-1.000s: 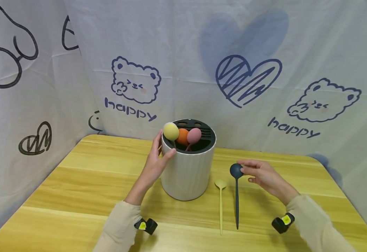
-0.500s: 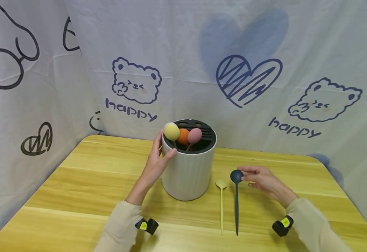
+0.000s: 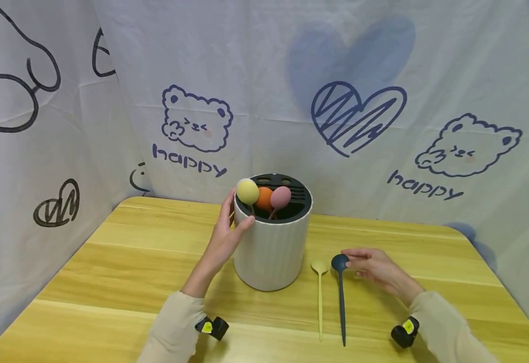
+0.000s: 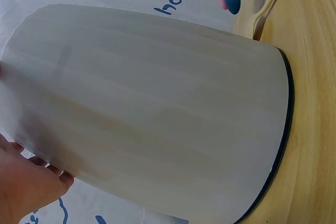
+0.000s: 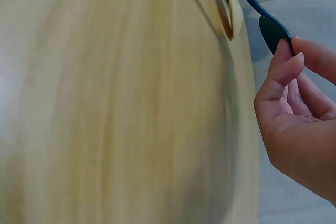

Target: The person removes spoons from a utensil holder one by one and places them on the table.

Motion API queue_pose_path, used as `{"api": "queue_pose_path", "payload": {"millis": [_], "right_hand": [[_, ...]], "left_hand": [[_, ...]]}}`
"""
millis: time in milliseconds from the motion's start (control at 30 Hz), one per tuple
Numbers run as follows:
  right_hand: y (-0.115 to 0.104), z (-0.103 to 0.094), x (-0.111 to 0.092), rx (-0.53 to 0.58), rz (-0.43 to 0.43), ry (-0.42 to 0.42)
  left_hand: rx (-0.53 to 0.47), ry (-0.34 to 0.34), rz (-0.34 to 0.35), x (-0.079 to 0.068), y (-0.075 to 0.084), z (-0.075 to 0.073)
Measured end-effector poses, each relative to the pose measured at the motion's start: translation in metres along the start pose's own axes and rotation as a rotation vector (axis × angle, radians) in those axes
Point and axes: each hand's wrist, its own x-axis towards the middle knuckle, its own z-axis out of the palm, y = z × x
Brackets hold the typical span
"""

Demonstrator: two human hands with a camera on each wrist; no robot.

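Observation:
My left hand point(image 3: 223, 239) grips the upper left side of a white ribbed utensil holder point(image 3: 271, 252), its thumb at the front near the rim. In the left wrist view the fingers rest along the white wall. Out of the holder's black top stick a yellow round-headed utensil point(image 3: 248, 191), an orange one point(image 3: 265, 198) and a pink one point(image 3: 280, 197). My right hand point(image 3: 375, 267) pinches the edge of a dark blue spoon's bowl point(image 3: 339, 262); in the right wrist view, thumb and fingertips meet at that edge. Left of it lies a pale yellow spoon point(image 3: 319, 266) on the table.
The wooden table point(image 3: 87, 297) carries the holder and the pale yellow spoon. White cloth with drawn bears and hearts point(image 3: 359, 118) hangs behind and at the left. A black camera point(image 3: 213, 327) sits on the left wrist and another black camera point(image 3: 405, 333) on the right.
My right hand has moved down towards the table's front with the dark blue spoon, now lower beside the pale yellow one. The left hand stays on the holder.

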Motion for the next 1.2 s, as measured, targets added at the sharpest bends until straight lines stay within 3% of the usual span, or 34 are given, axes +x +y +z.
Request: {"api": "queue_pose_path", "payload": {"millis": [567, 967, 1200], "right_hand": [[0.009, 0.003, 0.004, -0.017, 0.030, 0.022], [0.012, 0.003, 0.007, -0.026, 0.029, -0.044], [0.014, 0.000, 0.009, -0.063, 0.036, -0.024]], "left_hand": [[-0.004, -0.001, 0.008, -0.001, -0.001, 0.000], [-0.005, -0.001, 0.011, 0.000, -0.003, 0.000], [-0.008, 0.008, 0.029, 0.000, -0.003, 0.001]]}}
